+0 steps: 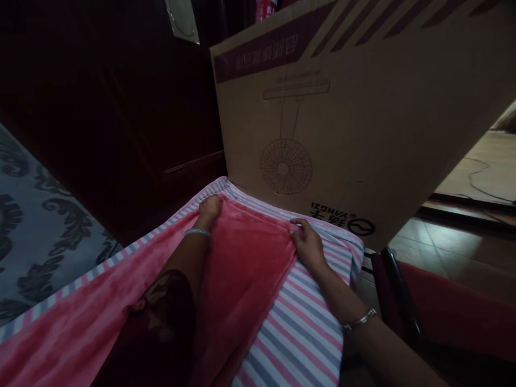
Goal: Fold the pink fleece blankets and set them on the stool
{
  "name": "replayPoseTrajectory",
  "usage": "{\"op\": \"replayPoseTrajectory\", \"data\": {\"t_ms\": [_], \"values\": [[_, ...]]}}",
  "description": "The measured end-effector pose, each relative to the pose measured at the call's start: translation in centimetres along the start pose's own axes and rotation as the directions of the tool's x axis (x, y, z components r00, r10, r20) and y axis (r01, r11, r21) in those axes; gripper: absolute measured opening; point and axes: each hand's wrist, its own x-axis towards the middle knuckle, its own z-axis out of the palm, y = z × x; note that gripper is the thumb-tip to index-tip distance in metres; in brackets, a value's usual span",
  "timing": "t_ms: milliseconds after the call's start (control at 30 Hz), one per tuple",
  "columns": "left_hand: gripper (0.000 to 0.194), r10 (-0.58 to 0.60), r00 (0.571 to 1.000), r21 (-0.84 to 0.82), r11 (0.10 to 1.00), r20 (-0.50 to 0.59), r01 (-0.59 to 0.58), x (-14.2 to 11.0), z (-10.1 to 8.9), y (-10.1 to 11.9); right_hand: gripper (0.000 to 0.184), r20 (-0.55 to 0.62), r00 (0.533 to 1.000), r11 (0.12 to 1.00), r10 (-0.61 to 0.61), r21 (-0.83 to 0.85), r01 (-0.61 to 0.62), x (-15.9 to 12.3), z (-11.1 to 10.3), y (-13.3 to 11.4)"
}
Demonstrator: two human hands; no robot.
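Observation:
A plush red blanket lies spread over a pink, grey and white striped cloth. At the blanket's far edge, my left hand is closed on the fabric near its far left corner. My right hand pinches the far right corner of the blanket between thumb and fingers. Between the two hands the blanket's edge runs fairly straight. Some of the striped cloth shows beyond the far edge and hangs over on the right side.
A large cardboard box with a fan drawing stands upright just past the cloth. Dark wooden panelling rises at the left, beside patterned wallpaper. A dark red chair is close on the right. Tiled floor shows behind it.

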Motion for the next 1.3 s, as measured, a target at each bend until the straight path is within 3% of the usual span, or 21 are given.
{"op": "replayPoseTrajectory", "data": {"t_ms": [133,333,500,633,800,933,1000,1033,1100,1200,1233,1300], "values": [[0.038,-0.017,0.996,-0.017,1.000,-0.091,0.016,0.4,0.7,-0.4,0.036,0.013,1.000,1.000,-0.023,0.013,0.023,-0.1,0.0,0.0],[0.036,-0.041,0.999,-0.035,0.999,0.003,0.041,1.4,1.8,-1.9,0.040,0.015,1.000,1.000,0.010,0.018,-0.010,0.1,-0.1,0.0],[0.043,-0.019,0.997,-0.036,0.999,0.070,0.022,2.0,0.2,-2.5,0.042,0.030,0.999,0.999,0.017,0.028,-0.018,0.2,-0.4,-0.1],[0.049,0.003,0.999,0.013,1.000,0.048,-0.003,0.5,-1.2,-3.7,0.042,0.043,0.998,0.999,0.036,0.027,-0.038,0.0,-0.4,-0.4],[0.044,0.083,0.996,0.091,0.992,0.040,-0.087,-1.7,-1.5,-5.2,0.040,-0.043,0.999,0.997,0.000,0.078,0.004,0.1,-0.1,-0.3],[0.041,0.152,0.988,0.123,0.980,0.032,-0.155,-3.1,-2.2,-3.5,0.039,-0.061,0.998,0.994,0.021,0.108,-0.014,0.2,0.1,-0.1],[0.036,0.288,0.958,0.120,0.950,0.013,-0.287,-5.4,-2.6,-1.5,0.037,-0.050,0.998,0.995,0.037,0.090,-0.032,0.3,0.0,0.0],[0.032,0.392,0.920,0.107,0.914,0.013,-0.391,-7.2,-2.8,-0.4,0.035,-0.044,0.998,0.996,0.043,0.080,-0.039,0.3,0.0,0.0],[0.029,0.604,0.795,0.035,0.795,0.052,-0.606,-11.8,-3.1,1.6,0.033,-0.037,0.998,0.996,0.053,0.068,-0.051,0.4,-0.1,-0.1],[0.022,0.749,0.632,-0.100,0.657,0.200,-0.747,-19.4,-3.9,2.9,0.032,-0.034,0.998,0.997,0.059,0.049,-0.057,0.3,-0.3,-0.2],[0.022,0.761,0.610,-0.130,0.643,0.223,-0.755,-21.6,-4.2,2.8,0.032,-0.032,0.998,0.998,0.057,0.038,-0.056,0.3,-0.3,-0.2],[0.022,0.751,0.607,-0.157,0.653,0.260,-0.741,-25.2,-4.8,1.7,0.033,-0.027,0.998,0.998,0.057,0.014,-0.057,0.3,-0.4,-0.2]]}}
